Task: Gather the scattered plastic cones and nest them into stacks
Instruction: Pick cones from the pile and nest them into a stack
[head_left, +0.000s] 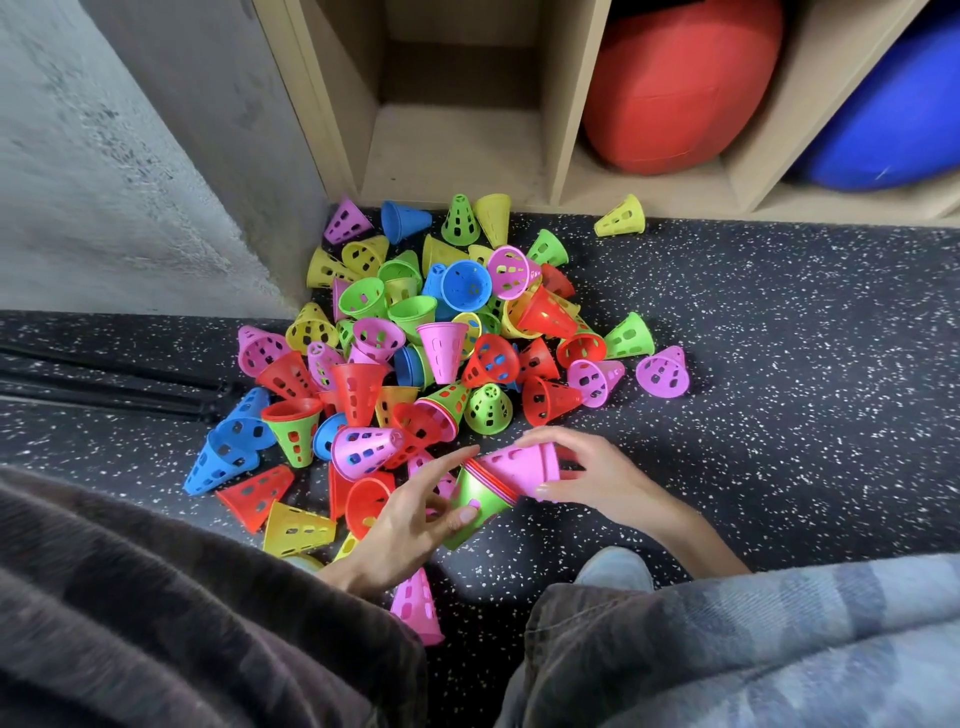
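A heap of perforated plastic cones (441, 332) in pink, green, red, blue and yellow lies on the speckled floor (779, 415). My left hand (410, 514) holds a short nested stack with a green cone (475, 501) outermost, thumb on its side. My right hand (597, 478) grips a pink cone (524, 467) whose wide end sits against the stack's rim. A lone pink cone (415, 605) lies near my left wrist. One yellow cone (621, 215) sits apart by the shelf.
A wooden shelf unit (566, 130) stands behind the pile, holding a red ball (680, 88) and a blue ball (893, 119). A grey concrete wall (104, 156) is at the left. My knees fill the bottom of the view.
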